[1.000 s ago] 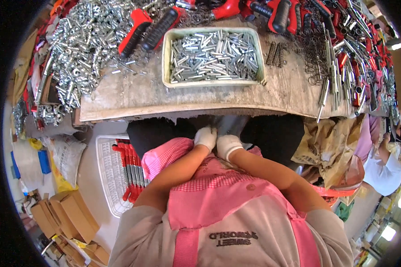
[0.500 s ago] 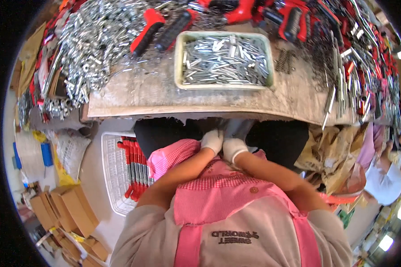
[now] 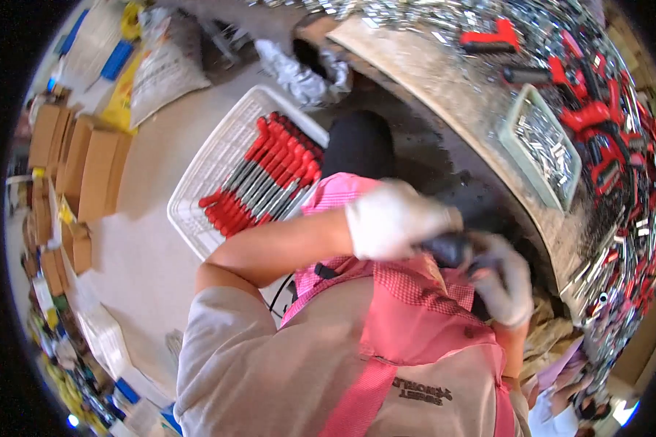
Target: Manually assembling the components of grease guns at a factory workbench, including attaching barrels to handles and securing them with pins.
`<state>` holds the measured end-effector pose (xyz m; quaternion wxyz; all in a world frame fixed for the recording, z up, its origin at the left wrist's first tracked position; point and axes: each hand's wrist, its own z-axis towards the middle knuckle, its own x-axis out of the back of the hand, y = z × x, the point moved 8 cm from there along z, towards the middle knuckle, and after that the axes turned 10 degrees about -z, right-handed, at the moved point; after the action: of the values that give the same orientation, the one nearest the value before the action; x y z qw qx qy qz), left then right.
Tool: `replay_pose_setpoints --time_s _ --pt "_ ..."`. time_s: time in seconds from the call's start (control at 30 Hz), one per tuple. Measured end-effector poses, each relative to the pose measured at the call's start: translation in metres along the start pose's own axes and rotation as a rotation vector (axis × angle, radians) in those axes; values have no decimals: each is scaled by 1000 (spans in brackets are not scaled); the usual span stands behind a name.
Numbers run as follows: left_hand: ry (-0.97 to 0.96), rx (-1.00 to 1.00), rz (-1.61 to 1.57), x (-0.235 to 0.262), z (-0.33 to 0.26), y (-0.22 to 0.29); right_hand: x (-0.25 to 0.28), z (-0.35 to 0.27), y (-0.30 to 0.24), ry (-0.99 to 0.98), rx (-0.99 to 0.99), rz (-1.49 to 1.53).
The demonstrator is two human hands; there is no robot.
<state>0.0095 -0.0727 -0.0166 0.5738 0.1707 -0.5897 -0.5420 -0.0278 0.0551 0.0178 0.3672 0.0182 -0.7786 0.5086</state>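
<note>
Both my hands wear white gloves and are close together above my lap, smeared by motion. My left hand (image 3: 393,222) is curled at one end of a dark, rounded handle-like piece (image 3: 448,249). Against its other side, my right hand (image 3: 504,282) has its fingers bent around it, with a small bit of red showing. Most of the piece is hidden by the gloves and blur, so its exact kind is unclear. To the left of my left hand, a white plastic basket (image 3: 213,162) holds a row of red-and-silver tools (image 3: 266,178).
The workbench (image 3: 423,80) curves along the right, bearing a pale tray (image 3: 514,135) of small metal pins, red-and-black pistol-like tools (image 3: 492,38) and heaped metal parts. Cardboard boxes (image 3: 102,171) and a white sack (image 3: 169,69) stand at left. Another person (image 3: 561,408) sits at lower right.
My view has swung left, bringing the basket nearer the middle and the bench to the right. My hands have risen from under the bench edge, now with a dark piece between them.
</note>
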Motion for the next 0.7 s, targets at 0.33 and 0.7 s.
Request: replay_pose_setpoints --time_s 0.33,0.7 --pt "1942 458 -220 132 -404 -131 -12 9 116 440 -380 336" --pt "2078 921 -468 -94 -655 -305 -51 -29 221 324 -749 352"
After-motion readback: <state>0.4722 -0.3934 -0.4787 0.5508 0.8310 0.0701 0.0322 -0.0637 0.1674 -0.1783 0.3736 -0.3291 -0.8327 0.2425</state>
